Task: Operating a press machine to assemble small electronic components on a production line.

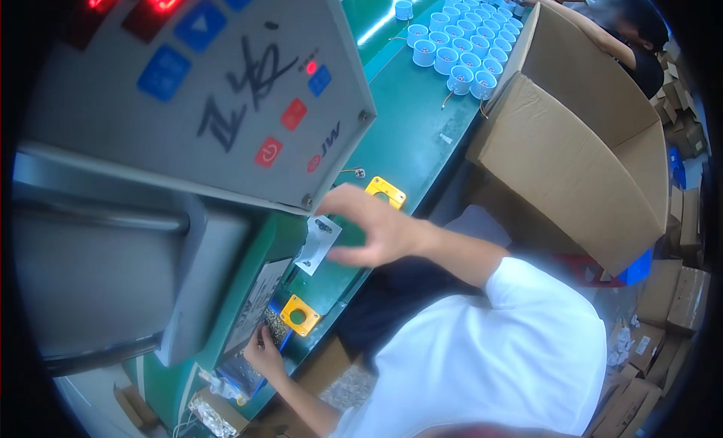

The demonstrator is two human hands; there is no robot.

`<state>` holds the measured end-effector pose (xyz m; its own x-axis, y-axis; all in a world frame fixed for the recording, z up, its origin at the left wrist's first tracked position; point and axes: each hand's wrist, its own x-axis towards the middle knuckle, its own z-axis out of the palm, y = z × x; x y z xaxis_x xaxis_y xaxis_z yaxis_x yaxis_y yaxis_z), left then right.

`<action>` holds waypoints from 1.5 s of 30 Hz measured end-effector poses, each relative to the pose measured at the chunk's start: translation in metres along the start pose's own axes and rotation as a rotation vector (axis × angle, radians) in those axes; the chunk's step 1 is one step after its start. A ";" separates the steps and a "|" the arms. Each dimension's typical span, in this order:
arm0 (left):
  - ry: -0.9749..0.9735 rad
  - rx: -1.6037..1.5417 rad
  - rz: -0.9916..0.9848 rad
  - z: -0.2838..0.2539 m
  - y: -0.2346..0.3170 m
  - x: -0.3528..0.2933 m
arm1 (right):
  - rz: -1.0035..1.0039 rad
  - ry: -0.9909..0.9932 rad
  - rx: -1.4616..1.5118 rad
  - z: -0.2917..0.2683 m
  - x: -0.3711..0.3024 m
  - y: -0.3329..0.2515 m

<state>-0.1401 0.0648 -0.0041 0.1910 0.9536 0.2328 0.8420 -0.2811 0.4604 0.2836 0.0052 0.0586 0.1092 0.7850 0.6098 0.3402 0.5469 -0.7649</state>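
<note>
One green bench [410, 125] extends to the right of a grey machine [98, 265]. Near left lies a blue tray [286, 337], its long axis running from near left to far right. Picking from it appears to be the step in hand. Right hand [382, 233]: above the bench, thumb and fingers apart. Left hand [261, 355]: at the tray; whether its fingertips clamp any small parts [276, 323] cannot be told. Lifting one calls for a fine pinch.
</note>
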 end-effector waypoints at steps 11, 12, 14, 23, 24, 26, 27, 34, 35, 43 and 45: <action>0.056 -0.001 0.025 -0.001 0.008 -0.004 | 0.046 0.036 -0.173 0.055 0.022 -0.019; 0.035 0.005 -0.008 -0.003 0.013 -0.003 | 0.009 0.062 -0.202 0.056 0.025 -0.017; -0.008 0.018 -0.073 -0.004 0.020 -0.001 | 0.003 0.041 -0.169 0.058 0.029 -0.013; 0.047 0.029 -0.005 0.004 0.006 -0.003 | -0.075 0.112 -0.222 0.055 0.029 -0.012; 0.066 0.032 0.011 0.005 0.005 -0.004 | -0.091 0.159 -0.202 0.052 0.027 -0.015; 0.109 0.040 0.041 0.005 0.004 -0.005 | -0.083 0.170 -0.168 0.034 0.021 -0.016; 0.112 0.044 0.038 0.003 0.003 -0.006 | -0.077 0.187 -0.137 0.022 0.019 -0.014; 0.134 0.013 0.067 0.007 0.012 -0.004 | 0.354 0.615 -0.318 -0.106 0.108 0.129; 0.135 0.010 0.074 0.012 0.011 -0.002 | 0.355 0.528 -0.452 -0.116 0.133 0.179; 0.169 -0.002 0.085 0.008 0.010 -0.010 | 0.220 0.376 -0.712 -0.134 0.089 0.193; 0.074 0.125 0.054 -0.002 0.052 -0.002 | 0.229 0.542 -1.132 -0.169 0.041 0.157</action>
<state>-0.0973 0.0484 0.0213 0.2041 0.9256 0.3187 0.8886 -0.3117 0.3365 0.4992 0.0741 -0.0019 0.5455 0.4634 0.6984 0.8368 -0.3474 -0.4231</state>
